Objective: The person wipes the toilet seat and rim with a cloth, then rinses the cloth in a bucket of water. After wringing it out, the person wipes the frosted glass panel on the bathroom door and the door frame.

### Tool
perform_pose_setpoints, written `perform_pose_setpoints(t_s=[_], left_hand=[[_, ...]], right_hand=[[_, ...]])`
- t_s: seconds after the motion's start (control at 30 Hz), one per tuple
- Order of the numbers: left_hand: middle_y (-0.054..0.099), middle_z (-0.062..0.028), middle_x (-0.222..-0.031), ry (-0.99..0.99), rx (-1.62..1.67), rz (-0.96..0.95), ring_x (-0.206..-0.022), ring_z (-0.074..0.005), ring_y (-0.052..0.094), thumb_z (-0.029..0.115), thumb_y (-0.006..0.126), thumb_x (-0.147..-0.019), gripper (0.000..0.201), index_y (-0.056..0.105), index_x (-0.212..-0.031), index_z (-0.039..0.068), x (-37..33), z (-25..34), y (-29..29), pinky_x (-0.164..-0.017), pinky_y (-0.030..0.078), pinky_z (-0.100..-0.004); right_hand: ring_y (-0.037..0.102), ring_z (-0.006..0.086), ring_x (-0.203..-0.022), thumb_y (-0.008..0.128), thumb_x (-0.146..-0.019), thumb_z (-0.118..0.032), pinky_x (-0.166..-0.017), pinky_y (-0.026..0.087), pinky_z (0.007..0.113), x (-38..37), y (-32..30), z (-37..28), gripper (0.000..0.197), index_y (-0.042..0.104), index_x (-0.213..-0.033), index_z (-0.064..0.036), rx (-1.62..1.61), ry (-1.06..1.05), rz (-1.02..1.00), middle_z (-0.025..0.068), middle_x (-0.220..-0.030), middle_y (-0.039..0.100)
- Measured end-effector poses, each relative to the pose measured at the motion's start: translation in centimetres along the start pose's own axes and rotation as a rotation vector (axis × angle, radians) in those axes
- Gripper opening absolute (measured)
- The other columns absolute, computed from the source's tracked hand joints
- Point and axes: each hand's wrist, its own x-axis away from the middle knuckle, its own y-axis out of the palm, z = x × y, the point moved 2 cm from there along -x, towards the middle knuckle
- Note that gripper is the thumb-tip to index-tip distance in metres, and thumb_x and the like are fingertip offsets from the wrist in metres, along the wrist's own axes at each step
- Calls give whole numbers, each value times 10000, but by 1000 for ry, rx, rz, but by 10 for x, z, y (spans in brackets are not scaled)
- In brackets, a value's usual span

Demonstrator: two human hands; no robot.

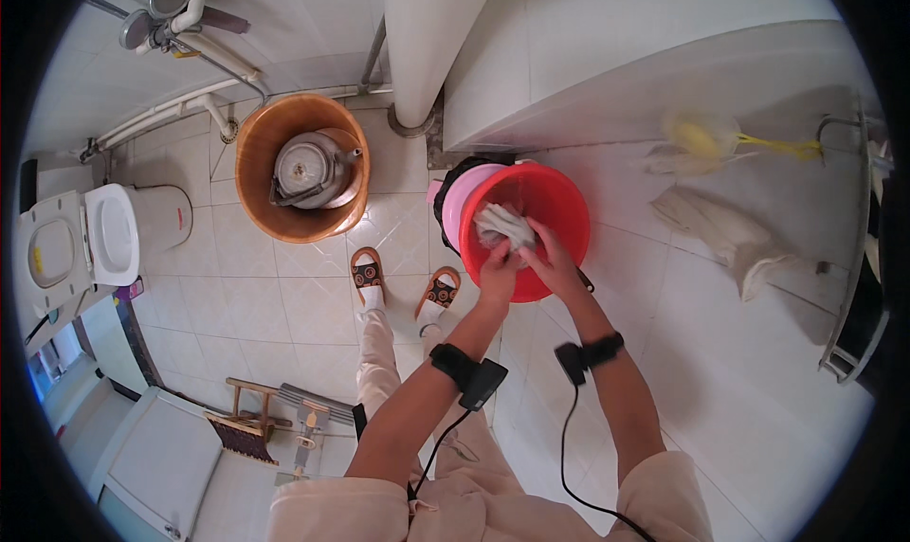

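- Two bare hands, close together, both clamped on one bunched white cloth (pixel 500 222); exact finger grip partly hidden.
- Left hand (pixel 499 272): on lower left part of the cloth, fingers curled in.
- Right hand (pixel 555 262): on right side of same cloth, fingers pointing up and left.
- Cloth is crumpled, over the mouth of a red bucket (pixel 572 201); can't tell if it touches the bottom.
- Pink bucket (pixel 464 193) just left of the red one, partly covered by it; black plastic bag (pixel 445 210) around its left side.
- Dark handle (pixel 585 280) pokes out at the red bucket's lower right.
- Black strapped device (pixel 482 381) on left forearm, similar strapped device (pixel 573 364) on right; a cable runs down from each.
- Wooden tub (pixel 258 187) on the tiles, left of the buckets, grey metal kettle (pixel 305 168) inside, spout to the right.
- Patterned slippers (pixel 367 269) on both feet, below tub and buckets.
- Right wall: yellow item (pixel 700 136) and beige cloth (pixel 722 237) hanging near a metal rack (pixel 844 352).
- Far left: white toilet (pixel 116 234), lid up.
- Lower left: small wooden stool (pixel 245 438), tipped over.
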Motion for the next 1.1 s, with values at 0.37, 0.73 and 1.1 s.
perform_pose_setpoints(t_s=[0.37,0.73,1.1], left_hand=[[537,-179,-1261,288,-767,124,-1170,-273,523,95,664,-820,558,446,-1324,-4,-22,-22,-27,-987,415,-349],[606,-108,-1141,-286,435,122,-1022,-208,614,226,576,-944,338,488,-1208,34,19,20,-14,-868,512,-325],[601,-91,-1129,-263,601,-168,-1031,-211,607,268,492,-988,250,532,-1115,56,76,101,24,-926,496,-353]], right_hand=[[604,276,-814,566,-918,-273,-758,468,331,-35,54,73,298,593,-1015,8,213,361,60,166,-888,640],[612,338,-684,567,-920,-234,-612,462,408,-1,-41,-8,237,571,-958,0,247,206,164,196,-725,597],[586,223,-999,693,-773,-88,-801,489,317,30,-66,-123,498,542,-1246,-61,144,-108,-20,114,-1167,595]])
